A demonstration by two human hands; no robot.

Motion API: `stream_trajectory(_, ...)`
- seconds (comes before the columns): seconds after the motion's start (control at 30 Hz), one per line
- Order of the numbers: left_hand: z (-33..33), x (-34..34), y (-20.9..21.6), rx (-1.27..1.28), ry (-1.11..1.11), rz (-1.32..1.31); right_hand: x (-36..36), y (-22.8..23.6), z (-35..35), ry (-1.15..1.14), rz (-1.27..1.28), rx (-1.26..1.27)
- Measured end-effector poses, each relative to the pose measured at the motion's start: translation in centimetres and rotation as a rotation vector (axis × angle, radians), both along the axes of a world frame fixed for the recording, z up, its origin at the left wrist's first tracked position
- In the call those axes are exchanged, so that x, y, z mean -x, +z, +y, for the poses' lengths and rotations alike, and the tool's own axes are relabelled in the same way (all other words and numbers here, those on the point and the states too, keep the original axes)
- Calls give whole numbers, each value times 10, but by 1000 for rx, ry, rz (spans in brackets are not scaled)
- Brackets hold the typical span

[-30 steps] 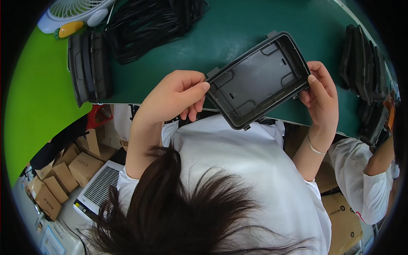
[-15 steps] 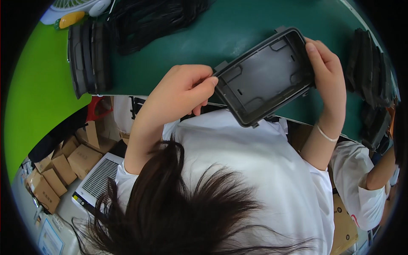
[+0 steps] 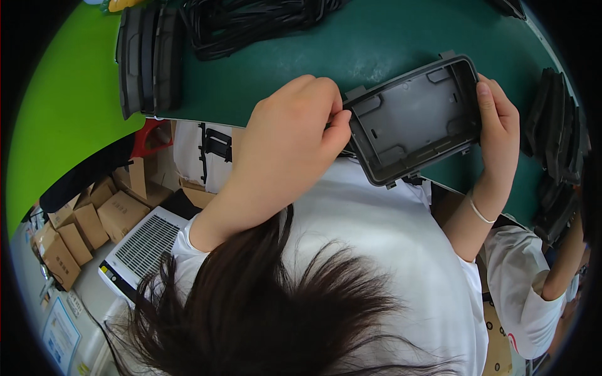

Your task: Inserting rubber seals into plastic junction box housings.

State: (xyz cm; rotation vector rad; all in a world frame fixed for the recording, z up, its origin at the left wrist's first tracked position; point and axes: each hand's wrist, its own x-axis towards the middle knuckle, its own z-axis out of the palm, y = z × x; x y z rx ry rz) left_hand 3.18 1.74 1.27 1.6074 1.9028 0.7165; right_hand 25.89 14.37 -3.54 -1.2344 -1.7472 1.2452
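A dark grey rectangular plastic box [image 3: 415,111], its open side facing up, is held tilted above the near edge of the dark green table [image 3: 382,37]. My right hand [image 3: 500,116] grips its right end, thumb on the rim. At the upper left corner, my left hand [image 3: 295,135] is closed, thumb and forefinger pinched against the rim. Whatever lies between those fingertips is hidden. Small latch lugs stick out along the box's long sides. A bundle of thin black strips or cords [image 3: 251,26] lies on the table beyond my left hand.
Dark plastic covers [image 3: 150,59] stand in a row at the left, and more dark parts [image 3: 554,128] are stacked at the right edge. Below left are cardboard boxes [image 3: 122,216] and a white grilled unit [image 3: 149,247]. Another person's white sleeve [image 3: 520,269] shows at lower right.
The box has shifted slightly right in the picture, with my right hand still on it. My left hand has risen, looks larger, and its fingers are more tightly curled by the corner.
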Motion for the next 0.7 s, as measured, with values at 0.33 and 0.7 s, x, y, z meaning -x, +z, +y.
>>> stream_trajectory(0.33,5,7,-3,141,72,-92,-3,-4,-1,2,-9,25)
stream_trajectory(0.7,11,34,-18,644,-45,-792,3,-4,0,22,55,24)
